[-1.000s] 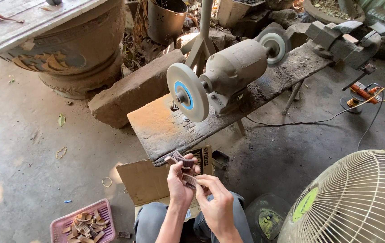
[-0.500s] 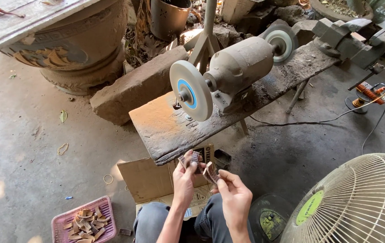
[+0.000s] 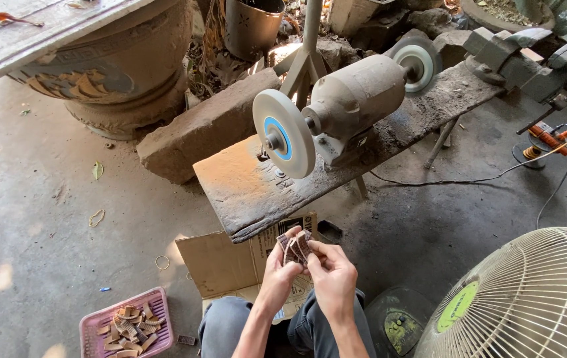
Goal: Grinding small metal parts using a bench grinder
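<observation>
- Holding a small bunch of brown curved wooden pieces (image 3: 294,248), the left hand (image 3: 278,272) and right hand (image 3: 334,277) both grip it tight.
- None touch the round grey grinding wheel (image 3: 283,134) yet.
- More wait in the pink plastic basket (image 3: 126,326).

We're in a rough outdoor workshop, folks, set up right on a bare concrete floor (image 3: 45,219). A dusty bench grinder (image 3: 346,106) with two wheels sits on a worn plank bench (image 3: 257,199), a heavy vise (image 3: 522,59) at the far end. A power cord (image 3: 469,180) trails across the ground, a big fan (image 3: 535,298) stands close, and a pink basket (image 3: 127,325) holds small brown cut pieces.
</observation>
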